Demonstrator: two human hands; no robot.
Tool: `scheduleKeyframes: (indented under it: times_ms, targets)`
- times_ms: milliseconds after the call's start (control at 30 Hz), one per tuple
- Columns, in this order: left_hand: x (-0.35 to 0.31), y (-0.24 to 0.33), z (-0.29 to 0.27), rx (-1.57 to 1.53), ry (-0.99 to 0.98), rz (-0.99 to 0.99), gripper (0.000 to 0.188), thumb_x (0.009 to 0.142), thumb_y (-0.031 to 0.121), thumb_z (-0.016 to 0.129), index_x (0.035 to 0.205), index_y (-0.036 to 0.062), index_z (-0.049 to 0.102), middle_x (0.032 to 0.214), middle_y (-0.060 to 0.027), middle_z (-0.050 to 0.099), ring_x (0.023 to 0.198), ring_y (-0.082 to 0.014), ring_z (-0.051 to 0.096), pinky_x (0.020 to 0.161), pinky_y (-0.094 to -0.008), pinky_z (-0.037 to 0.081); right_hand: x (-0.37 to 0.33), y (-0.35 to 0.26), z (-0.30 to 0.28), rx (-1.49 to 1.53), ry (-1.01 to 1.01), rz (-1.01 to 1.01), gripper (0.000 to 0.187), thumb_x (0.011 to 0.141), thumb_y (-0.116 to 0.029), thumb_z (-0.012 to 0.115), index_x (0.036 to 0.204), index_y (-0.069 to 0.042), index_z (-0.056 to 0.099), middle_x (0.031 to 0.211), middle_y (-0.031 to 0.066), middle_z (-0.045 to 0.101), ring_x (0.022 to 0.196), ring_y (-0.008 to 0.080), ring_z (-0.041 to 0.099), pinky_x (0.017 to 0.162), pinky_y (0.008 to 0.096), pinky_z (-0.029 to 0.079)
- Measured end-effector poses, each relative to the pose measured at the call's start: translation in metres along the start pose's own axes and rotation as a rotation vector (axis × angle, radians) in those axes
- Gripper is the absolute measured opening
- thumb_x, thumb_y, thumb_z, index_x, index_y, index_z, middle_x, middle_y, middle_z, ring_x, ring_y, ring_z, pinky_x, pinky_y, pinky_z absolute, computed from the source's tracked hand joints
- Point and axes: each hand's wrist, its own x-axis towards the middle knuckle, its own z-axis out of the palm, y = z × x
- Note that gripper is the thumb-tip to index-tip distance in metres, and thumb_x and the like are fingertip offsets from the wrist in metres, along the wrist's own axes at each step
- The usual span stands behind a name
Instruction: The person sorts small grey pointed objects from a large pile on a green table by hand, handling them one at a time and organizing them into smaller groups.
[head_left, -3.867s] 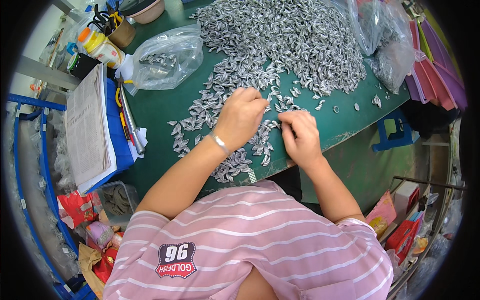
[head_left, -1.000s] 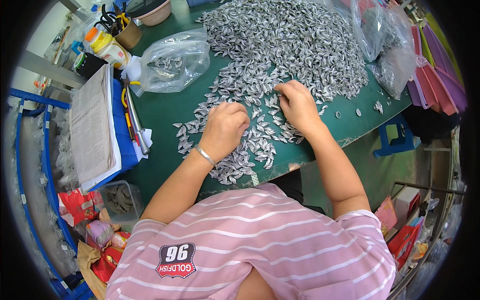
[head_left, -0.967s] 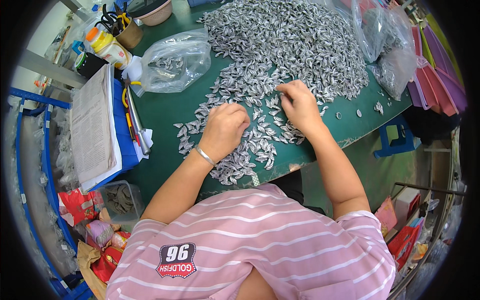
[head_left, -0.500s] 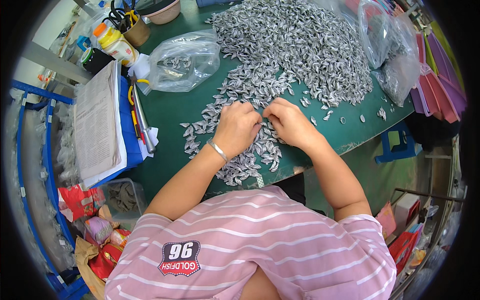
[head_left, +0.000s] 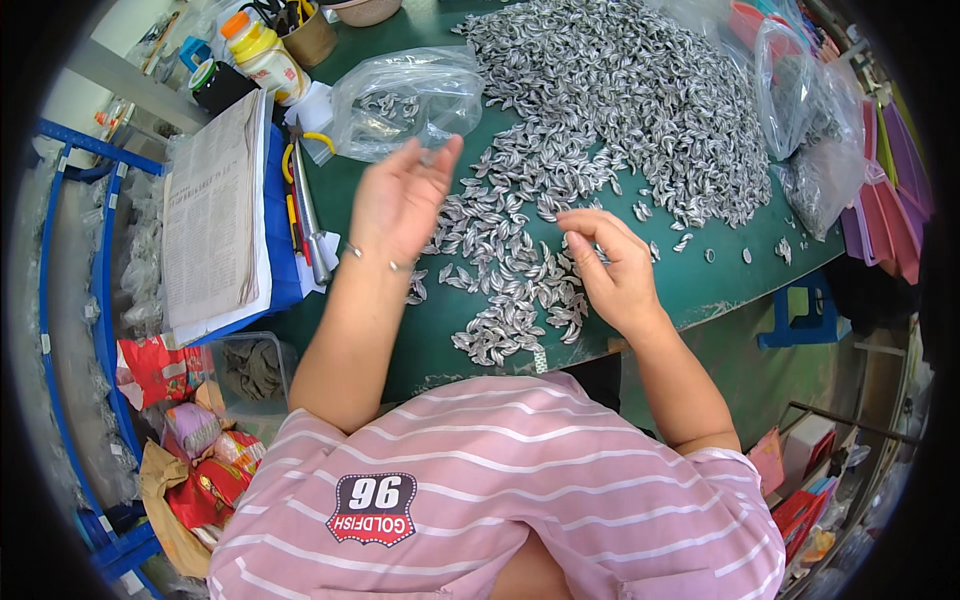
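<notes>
Small silver-grey leaf-shaped pieces (head_left: pixel 500 250) lie spread on the green table in front of me. My left hand (head_left: pixel 402 205), with a silver bangle at its wrist, is raised off the pieces beside an open clear plastic bag (head_left: pixel 345 115). Its thumb and fingers stand apart, slightly blurred, and a small grey patch shows between them that I cannot make out. Several similar pieces lie in the bag. Over the right side of the spread pieces hovers my right hand (head_left: pixel 615 270), its thumb and forefinger apart, with nothing visible between them.
Farther back rises a large heap of the same pieces (head_left: pixel 640 100). Filled clear bags (head_left: pixel 825 170) stand at its right. Along the left are a newspaper (head_left: pixel 212 215), yellow-handled pliers (head_left: pixel 290 160), a tapered metal rod (head_left: pixel 312 225) and a yellow bottle (head_left: pixel 265 60). A blue stool (head_left: pixel 800 315) is beyond the table edge.
My left hand has left the pieces, moving up and left toward the clear bag, and its fingers have spread. My right hand has parted from it and loosened. The whole view has shifted slightly.
</notes>
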Motion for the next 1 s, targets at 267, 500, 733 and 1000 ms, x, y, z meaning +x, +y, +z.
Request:
scheduleKeyframes:
  times_ms: [267, 500, 733, 1000]
  targets:
    - [-0.014, -0.032, -0.04, 1.964, -0.189, 1.14, 0.03, 0.077, 0.009, 0.076, 0.106, 0.0091, 0.07, 0.103, -0.0089, 0.064, 0.095, -0.0279, 0.061, 0.084, -0.0388, 0.05, 0.0, -0.008, 0.022, -0.22, -0.325, -0.223, 0.036, 0.089, -0.014, 0.068, 0.124, -0.004, 0.061, 0.133, 0.0142, 0.06, 0.123, 0.0324, 0.056, 0.104, 0.0459, 0.044]
    - [-0.036, -0.035, -0.05, 1.944, -0.171, 1.007, 0.017, 0.076, 0.001, 0.075, 0.09, 0.0037, 0.066, 0.094, -0.0102, 0.062, 0.09, -0.032, 0.059, 0.082, -0.041, 0.047, 0.008, 0.008, 0.023, -0.528, -0.47, -0.273, 0.042, 0.093, -0.024, 0.064, 0.131, -0.009, 0.058, 0.145, 0.0088, 0.052, 0.135, 0.0295, 0.047, 0.112, 0.0525, 0.035]
    - [-0.076, -0.047, -0.054, 1.862, -0.187, 1.111, 0.015, 0.076, -0.002, 0.073, 0.089, 0.0028, 0.068, 0.092, -0.0109, 0.062, 0.087, -0.0304, 0.061, 0.079, -0.0389, 0.048, -0.012, -0.003, 0.021, -0.487, -0.478, -0.285, 0.045, 0.092, -0.03, 0.065, 0.131, -0.007, 0.059, 0.143, 0.0107, 0.053, 0.136, 0.0309, 0.046, 0.114, 0.0524, 0.032]
    - [-0.103, -0.041, -0.071, 1.803, -0.2, 0.994, 0.012, 0.075, -0.004, 0.074, 0.083, 0.0022, 0.067, 0.083, -0.0096, 0.066, 0.079, -0.0294, 0.065, 0.075, -0.0385, 0.051, -0.007, -0.01, 0.027, -0.429, -0.442, -0.315, 0.04, 0.09, -0.022, 0.068, 0.125, -0.005, 0.062, 0.142, 0.0109, 0.054, 0.135, 0.0288, 0.047, 0.113, 0.054, 0.032]
